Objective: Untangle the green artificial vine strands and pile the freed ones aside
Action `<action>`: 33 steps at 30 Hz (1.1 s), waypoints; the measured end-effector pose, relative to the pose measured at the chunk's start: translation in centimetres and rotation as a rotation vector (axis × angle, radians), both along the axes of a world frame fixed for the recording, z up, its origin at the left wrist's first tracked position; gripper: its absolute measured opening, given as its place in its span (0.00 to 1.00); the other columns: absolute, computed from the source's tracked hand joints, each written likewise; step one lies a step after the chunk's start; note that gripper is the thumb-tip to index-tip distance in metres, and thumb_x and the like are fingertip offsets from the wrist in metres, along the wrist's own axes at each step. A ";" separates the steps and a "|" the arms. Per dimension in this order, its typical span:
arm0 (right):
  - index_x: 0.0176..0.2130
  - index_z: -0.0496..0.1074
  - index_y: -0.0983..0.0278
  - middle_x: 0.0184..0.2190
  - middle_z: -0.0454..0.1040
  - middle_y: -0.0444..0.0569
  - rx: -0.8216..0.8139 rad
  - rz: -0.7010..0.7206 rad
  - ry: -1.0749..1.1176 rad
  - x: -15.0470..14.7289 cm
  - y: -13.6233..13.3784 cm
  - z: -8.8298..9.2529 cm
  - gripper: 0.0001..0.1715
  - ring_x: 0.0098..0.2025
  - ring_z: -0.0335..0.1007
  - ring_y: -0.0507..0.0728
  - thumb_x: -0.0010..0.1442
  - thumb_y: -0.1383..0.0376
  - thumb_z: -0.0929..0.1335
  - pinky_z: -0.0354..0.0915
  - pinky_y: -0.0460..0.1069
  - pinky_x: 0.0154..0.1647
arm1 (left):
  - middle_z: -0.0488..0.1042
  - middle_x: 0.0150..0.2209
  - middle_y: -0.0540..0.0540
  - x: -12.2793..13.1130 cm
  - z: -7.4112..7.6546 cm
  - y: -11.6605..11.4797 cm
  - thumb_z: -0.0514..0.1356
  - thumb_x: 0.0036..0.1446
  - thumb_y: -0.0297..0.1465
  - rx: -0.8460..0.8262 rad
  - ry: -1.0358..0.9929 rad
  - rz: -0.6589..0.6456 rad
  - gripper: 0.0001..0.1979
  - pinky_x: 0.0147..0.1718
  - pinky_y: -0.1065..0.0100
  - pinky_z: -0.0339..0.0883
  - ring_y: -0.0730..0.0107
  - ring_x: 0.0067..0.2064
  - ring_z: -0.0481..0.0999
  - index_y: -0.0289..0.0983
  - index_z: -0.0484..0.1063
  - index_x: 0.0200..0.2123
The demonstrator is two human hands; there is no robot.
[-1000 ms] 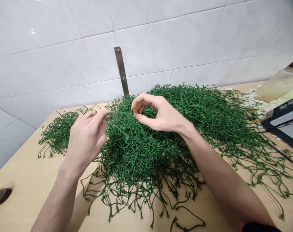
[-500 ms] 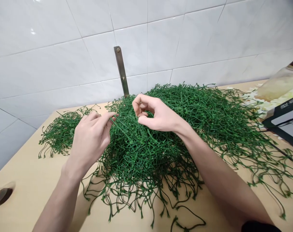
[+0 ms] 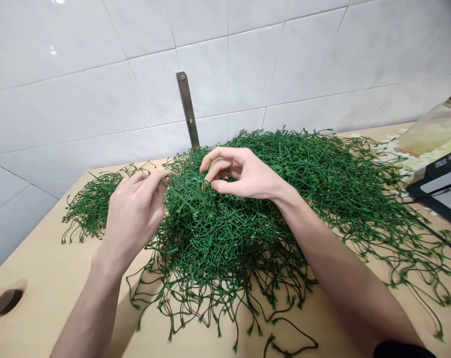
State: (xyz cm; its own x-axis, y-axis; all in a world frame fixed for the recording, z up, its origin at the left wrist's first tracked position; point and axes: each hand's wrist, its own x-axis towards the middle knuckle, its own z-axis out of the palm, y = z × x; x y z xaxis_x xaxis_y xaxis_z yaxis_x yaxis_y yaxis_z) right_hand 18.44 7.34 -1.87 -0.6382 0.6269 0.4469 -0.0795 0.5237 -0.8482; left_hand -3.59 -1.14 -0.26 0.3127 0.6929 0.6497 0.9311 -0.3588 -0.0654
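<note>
The left hand point(image 3: 134, 214) pinches green stems point(image 3: 180, 191); right of it, the right hand point(image 3: 246, 174) curls half-open, its hold unclear.

Glare (upper left) flecks the tiled wall point(image 3: 248, 64)

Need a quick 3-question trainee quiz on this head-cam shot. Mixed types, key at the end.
1. True or false: the small heap of thin green stems lies to the right of the large, tangled green pile.
2. How many screw heads show on the flat, dull metal strip against the white tiled wall?
3. The bare left hand is: (a) flat on the tabletop, (b) pinching green stems, (c) touching the metal strip.

Key: 1 false, it lies to the left; 2 two; 3 b.
</note>
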 end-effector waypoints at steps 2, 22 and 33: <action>0.40 0.70 0.68 0.30 0.77 0.45 -0.005 -0.002 0.053 0.0 0.2 -0.1 0.17 0.33 0.68 0.50 0.46 0.74 0.68 0.62 0.48 0.36 | 0.76 0.29 0.47 -0.1 0.0 0.0 0.48 0.66 0.28 0.001 -0.006 0.007 0.14 0.33 0.63 0.65 0.63 0.34 0.75 0.40 0.73 0.44; 0.35 0.69 0.66 0.33 0.71 0.43 -0.154 0.099 0.279 -0.6 0.9 -0.8 0.12 0.35 0.69 0.49 0.49 0.72 0.73 0.66 0.46 0.38 | 0.77 0.28 0.46 -0.1 -0.1 0.1 0.49 0.66 0.28 0.030 0.034 -0.004 0.14 0.32 0.64 0.65 0.62 0.33 0.75 0.36 0.74 0.45; 0.37 0.69 0.67 0.29 0.78 0.46 -0.255 0.103 0.124 -0.6 0.6 -0.5 0.12 0.33 0.72 0.50 0.52 0.68 0.72 0.67 0.48 0.38 | 0.78 0.30 0.44 0.0 0.1 -0.1 0.48 0.66 0.27 0.036 0.028 0.011 0.15 0.33 0.63 0.65 0.62 0.33 0.76 0.36 0.74 0.46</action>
